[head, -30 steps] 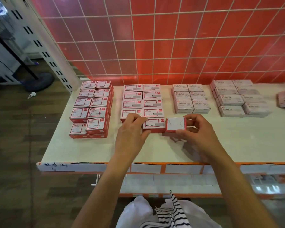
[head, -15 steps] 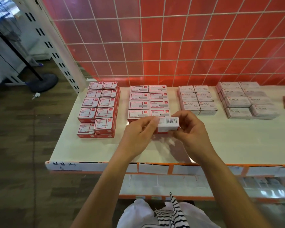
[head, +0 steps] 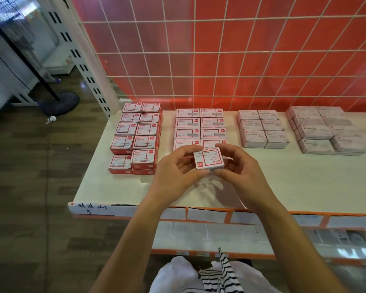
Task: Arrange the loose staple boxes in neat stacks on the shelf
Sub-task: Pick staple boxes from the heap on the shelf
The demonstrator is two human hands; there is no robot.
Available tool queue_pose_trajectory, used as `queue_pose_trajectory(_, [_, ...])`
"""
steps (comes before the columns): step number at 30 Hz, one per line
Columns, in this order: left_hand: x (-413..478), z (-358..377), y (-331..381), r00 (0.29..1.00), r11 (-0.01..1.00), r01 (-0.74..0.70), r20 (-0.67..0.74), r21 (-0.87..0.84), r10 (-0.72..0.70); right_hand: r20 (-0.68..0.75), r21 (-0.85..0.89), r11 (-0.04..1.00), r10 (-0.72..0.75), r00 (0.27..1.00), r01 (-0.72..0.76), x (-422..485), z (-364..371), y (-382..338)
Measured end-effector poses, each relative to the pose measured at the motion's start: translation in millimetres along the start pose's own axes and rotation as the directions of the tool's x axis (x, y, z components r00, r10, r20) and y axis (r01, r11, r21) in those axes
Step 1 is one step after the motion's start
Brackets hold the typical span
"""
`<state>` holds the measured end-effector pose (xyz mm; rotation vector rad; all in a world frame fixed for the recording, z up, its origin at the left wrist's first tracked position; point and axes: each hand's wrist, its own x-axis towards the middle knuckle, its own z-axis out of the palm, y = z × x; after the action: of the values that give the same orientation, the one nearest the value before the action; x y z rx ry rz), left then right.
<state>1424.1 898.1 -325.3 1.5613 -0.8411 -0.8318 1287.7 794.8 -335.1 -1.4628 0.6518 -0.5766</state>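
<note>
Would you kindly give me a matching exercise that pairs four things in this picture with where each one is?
Things: 1 red-framed box; 2 STAPLES boxes; 3 round dark base; 4 striped cloth.
Places: A on the floor left of the shelf; B between the left hand and right hand; C at the bottom edge of the picture; D on the shelf towards its right end.
Pairs: 1-B; 2-D; 3-A; 4-C.
</note>
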Motion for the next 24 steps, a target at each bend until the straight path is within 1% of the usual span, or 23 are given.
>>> queue_pose_trajectory(3, [-1.1,-2.7,-0.8,1.000,1.000,-0.013,0.002,0.003,0.013,-0.010,0.002,1.000,0.002,1.000,-0.002,0.2,3.7,-1.3])
queue_pose_trajectory(5, [-0.9,-3.0,-1.2,0.999,1.000,-0.020,-0.030,-0.009,0.020,-0.067,0.041,0.999,0.021,0.998,-0.018,0.7,8.4,-1.2])
queue_pose_trajectory(7, [-0.7,-0.7,-1.6,0.992,0.999,-0.031,-0.119,-0.013,0.029,-0.169,0.075,0.996,0.061,0.984,-0.049,1.9,14.7,-1.6])
queue_pose_trajectory(9, [0.6,2.7,-2.6,0.970,0.998,-0.050,-0.235,0.035,0.057,-0.223,0.105,0.993,0.085,0.971,-0.062,2.8,21.3,-1.9])
queue_pose_trajectory(11, [1.6,6.6,-3.8,0.946,0.992,-0.061,-0.310,0.112,0.094,-0.214,0.134,0.990,0.079,0.974,-0.051,3.3,29.0,-4.0])
queue_pose_trajectory(13, [1.1,11.1,-3.2,0.933,0.981,-0.062,-0.338,0.181,0.121,-0.194,0.145,0.989,0.064,0.979,-0.035,3.9,36.1,-6.6])
queue_pose_trajectory(15, [-2.0,16.3,-0.9,0.932,0.972,-0.087,-0.327,0.219,0.157,-0.183,0.109,0.994,0.039,0.982,-0.019,5.9,39.7,-7.5])
queue_pose_trajectory(17, [-5.6,19.5,-0.1,0.934,0.955,-0.143,-0.284,0.260,0.218,-0.168,0.030,1.000,0.003,0.986,0.002,8.5,40.4,-7.0])
queue_pose_trajectory(19, [-8.3,17.9,-1.5,0.938,0.941,-0.173,-0.243,0.291,0.248,-0.162,-0.037,0.999,-0.010,0.987,0.004,10.9,39.5,-6.2])
queue_pose_trajectory(22, [-9.0,8.9,-2.1,0.959,0.948,-0.170,-0.175,0.268,0.222,-0.178,-0.096,0.995,-0.002,0.984,-0.015,13.0,35.4,-7.7])
queue_pose_trajectory(24, [-7.4,-1.2,-0.6,0.968,0.948,-0.145,-0.160,0.282,0.195,-0.154,-0.109,0.994,0.000,0.988,-0.017,13.4,31.5,-9.1])
